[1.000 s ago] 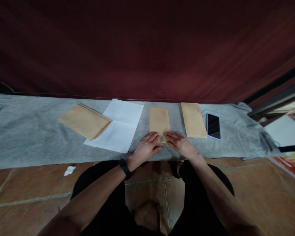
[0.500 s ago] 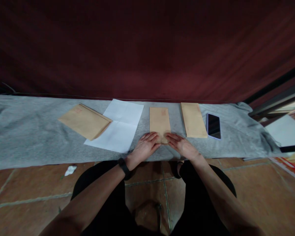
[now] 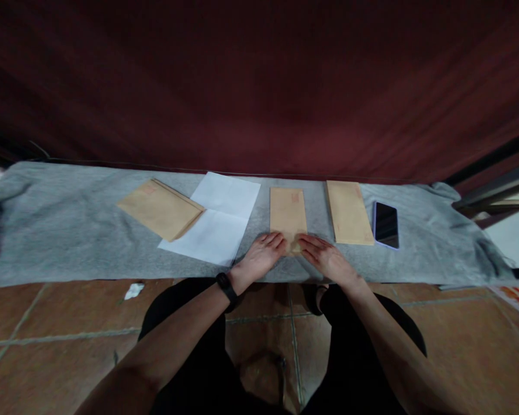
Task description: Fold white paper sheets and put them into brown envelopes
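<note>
A brown envelope (image 3: 288,210) with small red print lies upright on the grey cloth, straight in front of me. My left hand (image 3: 263,252) rests on its lower left part, fingers stretched out and flat. On the lower right part lies my right hand (image 3: 324,256), its fingers also extended. Both sets of fingertips touch the envelope near its bottom edge, with a small gap between them. Neither hand is closed round anything. The envelope's lower corners are partly hidden under the fingers.
Left of the hands, brown envelopes (image 3: 160,208) overlap white paper sheets (image 3: 227,199). To the right are more brown envelopes (image 3: 350,213) and a phone (image 3: 386,225) in a purple case. A dark red curtain (image 3: 259,92) hangs behind the grey cloth (image 3: 86,230).
The whole view has shifted slightly, so everything sits further right in the picture. Both hands remain at the envelope's lower end, with little visible movement against it.
</note>
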`<control>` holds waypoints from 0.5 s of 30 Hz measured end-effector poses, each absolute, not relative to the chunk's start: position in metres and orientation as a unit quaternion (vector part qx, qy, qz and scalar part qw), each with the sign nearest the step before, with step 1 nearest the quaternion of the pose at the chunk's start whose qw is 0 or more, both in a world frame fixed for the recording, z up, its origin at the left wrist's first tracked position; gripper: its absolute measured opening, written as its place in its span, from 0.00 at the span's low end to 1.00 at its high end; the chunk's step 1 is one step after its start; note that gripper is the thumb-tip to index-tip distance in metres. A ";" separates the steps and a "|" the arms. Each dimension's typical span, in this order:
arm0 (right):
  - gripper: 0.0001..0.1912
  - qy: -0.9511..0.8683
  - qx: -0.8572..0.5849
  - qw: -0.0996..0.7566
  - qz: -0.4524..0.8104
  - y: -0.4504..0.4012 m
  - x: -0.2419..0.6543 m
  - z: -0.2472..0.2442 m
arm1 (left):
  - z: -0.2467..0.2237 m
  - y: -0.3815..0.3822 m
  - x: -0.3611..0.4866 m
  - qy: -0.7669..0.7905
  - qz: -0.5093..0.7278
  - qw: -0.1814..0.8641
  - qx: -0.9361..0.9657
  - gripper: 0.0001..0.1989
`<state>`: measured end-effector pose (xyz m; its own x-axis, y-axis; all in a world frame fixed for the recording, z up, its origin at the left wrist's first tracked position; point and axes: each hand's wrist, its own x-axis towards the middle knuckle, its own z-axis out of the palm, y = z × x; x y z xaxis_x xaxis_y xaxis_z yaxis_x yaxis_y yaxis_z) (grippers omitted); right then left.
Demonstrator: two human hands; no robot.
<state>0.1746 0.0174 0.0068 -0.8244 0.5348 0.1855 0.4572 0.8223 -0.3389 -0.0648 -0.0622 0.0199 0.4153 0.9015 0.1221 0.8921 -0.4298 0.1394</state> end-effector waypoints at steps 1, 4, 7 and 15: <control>0.22 -0.942 -0.268 0.140 0.146 0.017 0.174 0.008 | 0.023 -0.063 -0.063 0.527 0.072 0.026 0.846 0.14; 0.23 -0.940 -0.270 0.138 0.155 0.016 0.172 0.011 | 0.030 -0.064 -0.059 0.519 0.033 0.027 0.854 0.14; 0.24 -0.941 -0.266 0.135 0.160 0.016 0.171 0.013 | 0.035 -0.066 -0.054 0.514 0.016 0.022 0.857 0.12; 0.22 -0.935 -0.283 0.138 0.161 0.014 0.169 0.012 | 0.043 -0.068 -0.049 0.518 0.010 0.016 0.855 0.07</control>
<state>0.1688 0.0139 0.0123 -0.8016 0.5744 0.1660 0.4859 0.7876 -0.3790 -0.0490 -0.0679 0.0431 0.4626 0.8866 -0.0001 0.8860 -0.4623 0.0370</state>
